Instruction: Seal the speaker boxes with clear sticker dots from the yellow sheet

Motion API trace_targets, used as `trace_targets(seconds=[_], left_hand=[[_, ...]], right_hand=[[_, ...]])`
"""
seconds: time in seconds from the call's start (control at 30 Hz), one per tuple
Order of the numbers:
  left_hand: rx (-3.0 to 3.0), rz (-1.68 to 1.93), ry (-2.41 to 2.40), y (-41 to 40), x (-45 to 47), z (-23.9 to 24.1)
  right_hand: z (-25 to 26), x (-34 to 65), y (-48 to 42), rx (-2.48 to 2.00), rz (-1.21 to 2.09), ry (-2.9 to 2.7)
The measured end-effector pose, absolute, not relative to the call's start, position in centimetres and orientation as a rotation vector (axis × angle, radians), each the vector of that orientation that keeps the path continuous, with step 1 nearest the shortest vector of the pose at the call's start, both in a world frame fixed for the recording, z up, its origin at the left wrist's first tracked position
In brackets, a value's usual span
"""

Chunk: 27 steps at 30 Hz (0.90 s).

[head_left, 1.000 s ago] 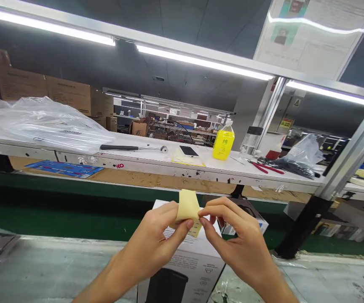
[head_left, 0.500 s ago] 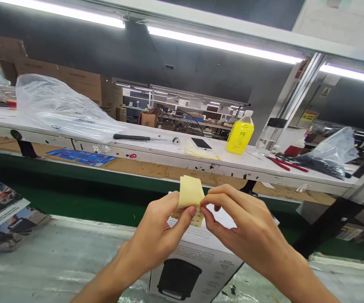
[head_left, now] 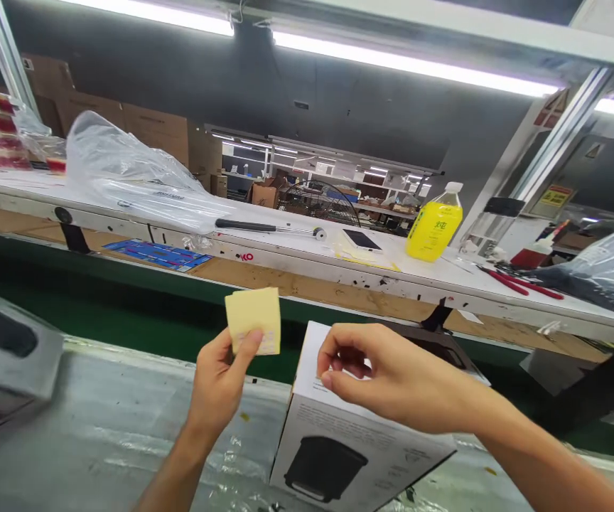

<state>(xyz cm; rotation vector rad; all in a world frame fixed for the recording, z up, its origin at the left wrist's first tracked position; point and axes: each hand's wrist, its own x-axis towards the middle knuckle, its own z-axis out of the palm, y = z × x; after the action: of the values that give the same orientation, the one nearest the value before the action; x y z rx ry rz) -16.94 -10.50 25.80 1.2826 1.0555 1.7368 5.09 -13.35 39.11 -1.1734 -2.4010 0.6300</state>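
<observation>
My left hand (head_left: 220, 384) pinches a small stack of pale yellow label sheets (head_left: 254, 306), thumb in front, over the left side of the box. Rows of faint small print show near the thumb. My right hand (head_left: 376, 370) is closed in a pinch just above the top of a white carton (head_left: 307, 419). Whatever its fingertips hold, if anything, is too small to make out. The carton has a dark bin-like product printed on its near side, and my right hand and forearm cover part of its top.
Another printed box (head_left: 13, 355) stands at the left on the plastic-covered surface (head_left: 141, 441). The shelf beyond holds a clear plastic bag (head_left: 131, 171), a black-handled roller tool (head_left: 248, 227), a phone (head_left: 361, 240), a yellow bottle (head_left: 435, 226) and red-handled pliers (head_left: 509, 283).
My hands have parted. The left has moved left with the label sheets, which now stand flatter to view, while the right has let go of them and sits over the carton. The view has shifted.
</observation>
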Motion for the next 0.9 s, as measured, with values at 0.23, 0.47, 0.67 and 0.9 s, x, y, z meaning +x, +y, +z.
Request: trace_targets(seconds=[0.23, 0.47, 0.67, 0.9], left_hand=[[0.943, 1.442, 1.211, -11.3, -19.2, 13.1], [0.826, 1.299, 1.288, -12.9, -19.6, 5.8], [0.758, 1.224, 1.315, -13.3, -19.7, 2.5], [0.724, 1.143, 1.282, -15.1, -19.7, 1.4]], right_hand=[[38.8, 3.2, -11.1, -1.447, 0.76, -2.571], [38.2, 3.0, -11.2, -1.507, 0.744, -2.535], [36.2, 2.2, -12.6, -1.484, 0.433, -2.512], [36.8, 8.3, -12.6, -1.433, 0.453, -2.261]])
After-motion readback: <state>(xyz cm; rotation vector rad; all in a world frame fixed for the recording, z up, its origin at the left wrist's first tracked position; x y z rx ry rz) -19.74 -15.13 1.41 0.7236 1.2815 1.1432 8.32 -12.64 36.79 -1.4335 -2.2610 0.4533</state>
